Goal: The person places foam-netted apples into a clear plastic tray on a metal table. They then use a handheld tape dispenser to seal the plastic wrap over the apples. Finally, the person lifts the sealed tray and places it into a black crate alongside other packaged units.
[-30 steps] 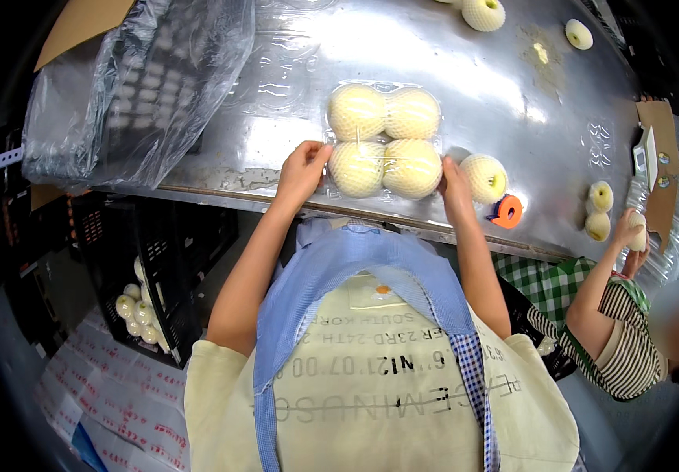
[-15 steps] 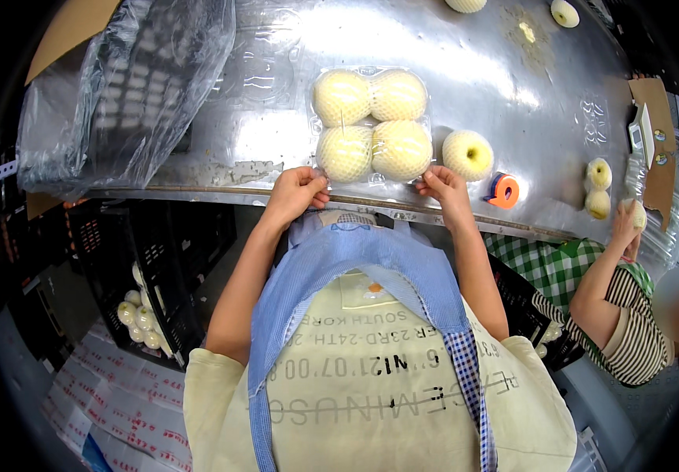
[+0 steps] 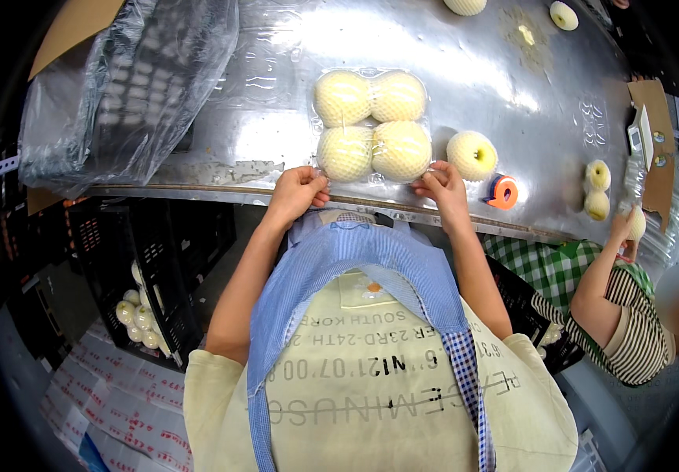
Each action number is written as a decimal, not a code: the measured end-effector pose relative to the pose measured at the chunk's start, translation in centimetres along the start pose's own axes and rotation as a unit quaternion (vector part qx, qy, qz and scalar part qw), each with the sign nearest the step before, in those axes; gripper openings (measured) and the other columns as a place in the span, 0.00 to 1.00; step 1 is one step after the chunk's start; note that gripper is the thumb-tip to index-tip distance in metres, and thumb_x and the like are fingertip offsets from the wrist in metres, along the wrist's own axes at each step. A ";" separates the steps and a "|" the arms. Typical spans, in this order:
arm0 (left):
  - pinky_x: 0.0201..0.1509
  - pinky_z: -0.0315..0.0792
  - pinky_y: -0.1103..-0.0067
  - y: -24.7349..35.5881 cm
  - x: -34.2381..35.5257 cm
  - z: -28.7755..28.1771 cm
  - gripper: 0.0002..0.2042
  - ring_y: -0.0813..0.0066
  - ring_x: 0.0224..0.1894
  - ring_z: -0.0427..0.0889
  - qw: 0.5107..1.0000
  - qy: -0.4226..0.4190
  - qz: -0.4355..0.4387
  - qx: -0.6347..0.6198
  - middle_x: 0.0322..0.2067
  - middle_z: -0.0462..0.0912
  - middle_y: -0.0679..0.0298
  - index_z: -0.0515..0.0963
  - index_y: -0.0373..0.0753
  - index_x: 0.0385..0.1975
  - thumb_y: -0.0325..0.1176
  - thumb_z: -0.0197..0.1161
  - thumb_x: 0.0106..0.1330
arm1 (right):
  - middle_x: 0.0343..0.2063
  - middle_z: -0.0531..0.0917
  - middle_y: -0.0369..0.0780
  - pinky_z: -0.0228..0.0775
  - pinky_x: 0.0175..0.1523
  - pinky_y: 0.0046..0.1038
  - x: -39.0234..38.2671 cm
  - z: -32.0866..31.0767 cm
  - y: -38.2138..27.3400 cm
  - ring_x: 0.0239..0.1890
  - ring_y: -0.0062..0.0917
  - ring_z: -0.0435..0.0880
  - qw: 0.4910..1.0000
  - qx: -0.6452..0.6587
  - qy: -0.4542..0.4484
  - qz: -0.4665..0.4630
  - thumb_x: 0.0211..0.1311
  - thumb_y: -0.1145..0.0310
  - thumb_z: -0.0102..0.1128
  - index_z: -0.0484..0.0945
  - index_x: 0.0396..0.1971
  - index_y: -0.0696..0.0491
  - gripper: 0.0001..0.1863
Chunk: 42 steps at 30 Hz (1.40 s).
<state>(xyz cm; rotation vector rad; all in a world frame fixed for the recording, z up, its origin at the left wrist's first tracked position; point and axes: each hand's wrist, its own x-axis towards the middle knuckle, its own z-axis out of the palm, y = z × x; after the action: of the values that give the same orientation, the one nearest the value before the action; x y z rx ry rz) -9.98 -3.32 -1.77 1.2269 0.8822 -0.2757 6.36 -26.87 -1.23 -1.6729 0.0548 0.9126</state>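
Note:
A clear plastic clamshell pack (image 3: 371,124) lies on the metal table in front of me, with several pale yellow round fruits in foam nets (image 3: 345,153) inside. My left hand (image 3: 300,191) pinches at its near left corner, thumb against fingers. At the near right corner, my right hand (image 3: 443,189) has its fingers closed on the edge in the same way. Just right of the pack rests a loose netted fruit (image 3: 472,155), its dark stem hollow showing. An orange tape dispenser (image 3: 503,192) sits close to my right hand, by the table's near edge.
Clear plastic film (image 3: 158,86) hangs over a cardboard box at the left. Black crates (image 3: 151,259) with fruit stand below the metal table (image 3: 276,118). To the right, a co-worker's hand (image 3: 621,226) holds a fruit beside two netted fruits (image 3: 597,189).
The loose fruit beside the pack has shifted slightly right. My hands stay at the pack's near corners. The co-worker's hand has moved a little.

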 end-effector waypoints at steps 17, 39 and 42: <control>0.27 0.75 0.82 -0.2 0.1 0.0 0.07 0.76 0.24 0.80 0.999 0.004 -0.004 -0.033 0.25 0.80 0.59 0.74 0.31 0.27 0.29 0.57 0.61 | 0.30 0.81 0.42 0.75 0.38 0.22 0.3 -0.9 0.0 0.32 0.24 0.82 0.998 -0.062 0.001 -0.032 0.61 0.71 0.56 0.69 0.38 0.60 0.10; 0.27 0.74 0.82 -0.1 -0.1 -0.1 0.07 0.76 0.24 0.79 0.999 0.015 -0.008 -0.037 0.25 0.79 0.59 0.73 0.31 0.30 0.29 0.55 0.62 | 0.27 0.78 0.35 0.78 0.41 0.26 1.7 -1.4 1.2 0.29 0.20 0.79 0.995 0.094 -0.028 0.019 0.52 0.76 0.63 0.72 0.27 0.54 0.07; 0.27 0.74 0.82 -0.2 0.0 -0.2 0.06 0.76 0.24 0.79 0.999 0.017 -0.007 -0.043 0.25 0.79 0.60 0.74 0.32 0.30 0.29 0.55 0.63 | 0.28 0.79 0.38 0.78 0.40 0.26 1.2 -1.0 1.2 0.30 0.24 0.80 0.991 0.128 -0.019 0.031 0.52 0.77 0.63 0.70 0.34 0.54 0.12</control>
<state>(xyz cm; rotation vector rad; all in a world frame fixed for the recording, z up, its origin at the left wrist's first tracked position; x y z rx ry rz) -10.21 -3.25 -1.90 1.1485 0.9237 -0.2271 7.17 -27.60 -2.84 -1.4218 0.1918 0.9414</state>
